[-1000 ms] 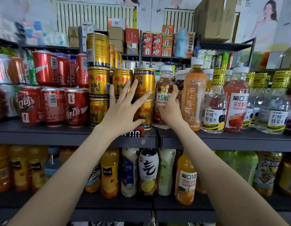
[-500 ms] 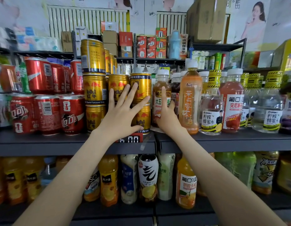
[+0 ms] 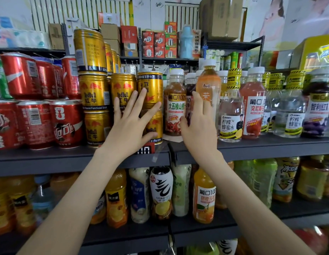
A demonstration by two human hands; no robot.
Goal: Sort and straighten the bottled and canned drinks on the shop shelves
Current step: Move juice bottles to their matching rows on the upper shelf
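The right hand point(image 3: 198, 124) has let go of the brown bottle point(image 3: 175, 107) and slid over to the orange bottle point(image 3: 208, 83), in the middle of the frame. Its fingers are straight and lie flat on that bottle, holding nothing. The left hand point(image 3: 130, 124) stays flat on the gold cans point(image 3: 150, 89), fingers spread wide. The brown bottle stands straight on the shelf point(image 3: 49, 159), so the orange one looks next.

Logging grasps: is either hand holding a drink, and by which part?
Nothing held: left hand flat on Red Bull cans, right hand flat against orange tea bottle.
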